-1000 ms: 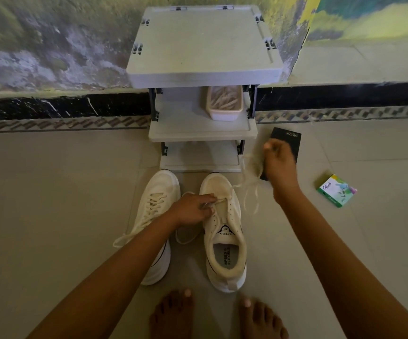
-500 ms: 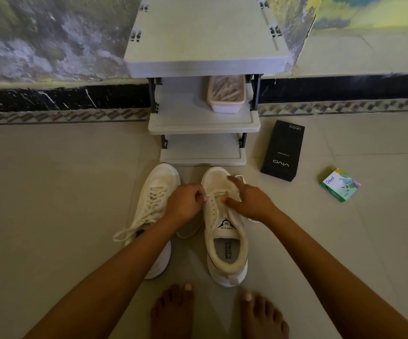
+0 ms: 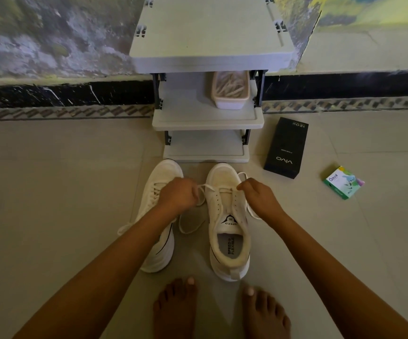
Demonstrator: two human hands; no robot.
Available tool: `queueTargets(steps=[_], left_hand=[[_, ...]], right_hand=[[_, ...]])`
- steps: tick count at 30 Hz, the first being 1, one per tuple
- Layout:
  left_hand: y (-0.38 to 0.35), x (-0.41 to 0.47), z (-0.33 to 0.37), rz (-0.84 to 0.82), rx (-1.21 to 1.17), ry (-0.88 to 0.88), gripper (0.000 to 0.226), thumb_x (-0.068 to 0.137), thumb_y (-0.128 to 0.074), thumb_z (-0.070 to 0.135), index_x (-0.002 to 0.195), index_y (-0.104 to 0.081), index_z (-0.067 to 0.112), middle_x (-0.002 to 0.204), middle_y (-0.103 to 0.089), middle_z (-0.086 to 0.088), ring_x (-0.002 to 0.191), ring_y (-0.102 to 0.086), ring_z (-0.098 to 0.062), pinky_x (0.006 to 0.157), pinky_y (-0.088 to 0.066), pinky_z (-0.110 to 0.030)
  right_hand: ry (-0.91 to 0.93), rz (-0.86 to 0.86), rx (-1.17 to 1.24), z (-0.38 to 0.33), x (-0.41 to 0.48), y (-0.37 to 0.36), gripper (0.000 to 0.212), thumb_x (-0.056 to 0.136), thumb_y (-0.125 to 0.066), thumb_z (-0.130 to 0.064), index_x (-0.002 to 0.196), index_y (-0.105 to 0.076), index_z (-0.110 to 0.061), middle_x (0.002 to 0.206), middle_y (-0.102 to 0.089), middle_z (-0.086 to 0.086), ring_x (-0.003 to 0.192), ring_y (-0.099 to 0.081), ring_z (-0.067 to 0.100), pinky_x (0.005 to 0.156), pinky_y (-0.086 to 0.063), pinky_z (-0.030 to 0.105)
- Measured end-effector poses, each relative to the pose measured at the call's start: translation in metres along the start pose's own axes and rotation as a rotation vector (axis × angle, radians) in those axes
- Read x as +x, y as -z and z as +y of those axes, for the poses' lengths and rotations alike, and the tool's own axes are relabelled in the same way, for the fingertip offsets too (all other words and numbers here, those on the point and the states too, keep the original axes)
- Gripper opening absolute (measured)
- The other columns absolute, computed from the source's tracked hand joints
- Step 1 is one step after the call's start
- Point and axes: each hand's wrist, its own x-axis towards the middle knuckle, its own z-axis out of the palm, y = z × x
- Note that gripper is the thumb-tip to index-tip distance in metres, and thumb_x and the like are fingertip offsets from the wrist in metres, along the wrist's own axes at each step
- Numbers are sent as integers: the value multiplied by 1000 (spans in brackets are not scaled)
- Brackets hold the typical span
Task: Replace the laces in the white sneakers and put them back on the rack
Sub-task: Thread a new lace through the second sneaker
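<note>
Bare feet [image 3: 173, 311] nearest. Ahead on the floor, right sneaker [image 3: 227, 241], toe to the rack [image 3: 208, 118]. L hand [image 3: 177, 195] pinches one lace [image 3: 209, 187] end just left of it, R hand [image 3: 259, 199] grips the other end at its right. Left sneaker [image 3: 160, 250] alongside, laced, under the L forearm. Rack at floor's far edge w/ tub of laces [image 3: 230, 91].

Sneakers [image 3: 220, 177]: white knit cloth uppers, matt; smooth rubbery soles.
Lace [image 3: 210, 187]: flat woven cloth, matt.
Rack [image 3: 210, 33]: grey plastic shelves, matt (the uprights are darker, material unclear).
Tub [image 3: 230, 104]: pale plastic, smooth.
Black box [image 3: 286, 148]: matt card.
Green box [image 3: 343, 182]: printed card, slight gloss.
Floor [image 3: 51, 192]: smooth beige tile, faint sheen.
Wall [image 3: 51, 45]: rough, patchy paint.
Skirting [image 3: 51, 94]: glossy black stone, white-veined.
</note>
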Motion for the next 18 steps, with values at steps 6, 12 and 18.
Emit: queueTargets(steps=[6,12,18], left_hand=[[-56,-13,3,-152,77,-73,18,96,-47,15,103,-59,3,108,-62,-13,99,-59,-25,84,-43,-29],[-43,-11,4,-91,41,-35,16,94,-49,16,100,-60,5,104,-62,-12,96,-59,-25,78,-43,-28],[50,-10,16,167,-553,-16,15,85,-61,2,79,-61,16,89,-67,-9,78,-60,-16,69,-48,-23]], right_hand=[[26,30,149,-16,-1,3,27,100,-35,-14,93,-62,-12,106,-54,1,96,-51,14,75,-41,19],[61,55,128,-23,-7,22,30,100,-39,-11,122,-59,-7,79,-57,-2,72,-52,7,76,-45,23],[41,65,280,-68,-17,57,27,98,-41,-4,121,-53,-4,89,-65,6,78,-61,11,65,-48,15]])
